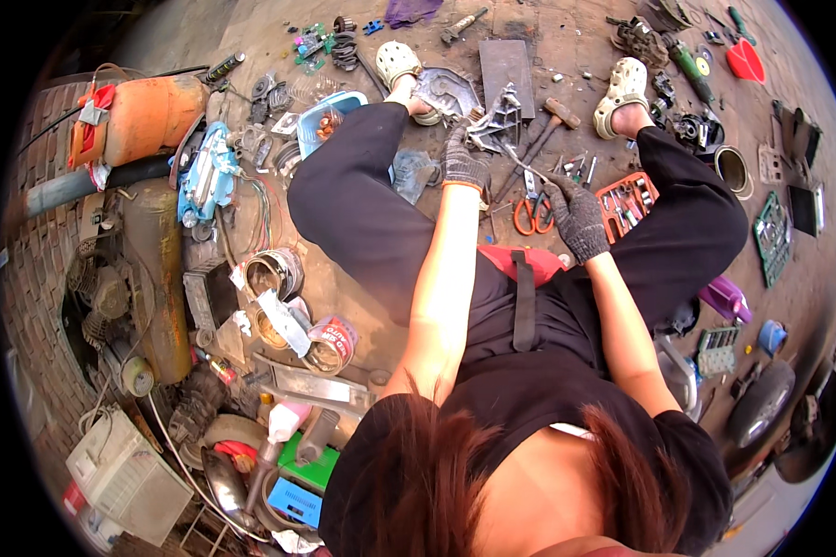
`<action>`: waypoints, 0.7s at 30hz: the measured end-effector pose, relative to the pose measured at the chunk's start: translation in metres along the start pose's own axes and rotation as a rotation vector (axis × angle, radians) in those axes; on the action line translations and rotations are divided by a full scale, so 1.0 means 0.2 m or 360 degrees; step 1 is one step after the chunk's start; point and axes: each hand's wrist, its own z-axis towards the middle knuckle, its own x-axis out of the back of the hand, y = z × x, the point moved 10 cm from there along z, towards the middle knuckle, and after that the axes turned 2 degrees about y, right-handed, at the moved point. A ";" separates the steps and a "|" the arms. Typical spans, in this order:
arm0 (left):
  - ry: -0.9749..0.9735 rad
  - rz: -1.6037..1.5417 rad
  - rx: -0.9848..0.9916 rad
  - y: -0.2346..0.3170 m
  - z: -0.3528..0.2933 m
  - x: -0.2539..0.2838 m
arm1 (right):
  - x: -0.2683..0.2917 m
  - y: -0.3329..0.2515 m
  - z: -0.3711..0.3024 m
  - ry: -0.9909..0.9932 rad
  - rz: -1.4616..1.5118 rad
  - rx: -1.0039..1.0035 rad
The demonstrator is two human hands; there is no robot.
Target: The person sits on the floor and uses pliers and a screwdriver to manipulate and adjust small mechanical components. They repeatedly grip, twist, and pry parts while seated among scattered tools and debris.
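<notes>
My left hand (pixel 464 162), in a grey knit glove, is closed on the near left side of a grey metal casting (pixel 503 121). The casting stands tilted between my feet, beside a dark flat metal plate (pixel 506 79). My right hand (pixel 578 221), also gloved, is closed around a thin metal tool (pixel 527 165) whose shaft points up-left to the casting. The tool's exact kind is unclear, and my fingers hide its handle. Beneath it lie a wooden-handled hammer (pixel 559 115) and scissors (pixel 533 215) with orange handles. Another grey casting (pixel 446 91) lies by my left foot.
An open orange-red tool case (pixel 628 200) lies by my right leg. A blue tub (pixel 342 104) holds small copper-coloured parts. A green angle grinder (pixel 691 71) and a red bowl (pixel 745 61) are at the far right. Tin cans (pixel 329 343) and an orange cylinder (pixel 153 116) stand left.
</notes>
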 end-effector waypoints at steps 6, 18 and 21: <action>-0.0178 -0.0037 -0.0217 0.26 0.18 -0.09 | 0.20 0.00 -0.12 0.0126 0.0212 -0.0046; -0.0502 0.0420 -0.0261 0.18 -0.16 -0.49 | -0.09 -0.03 0.10 -0.0204 0.0517 -0.0095; -0.0445 0.0510 -0.0234 0.08 -0.29 -0.53 | -0.20 -0.02 0.17 -0.0215 0.0182 -0.0337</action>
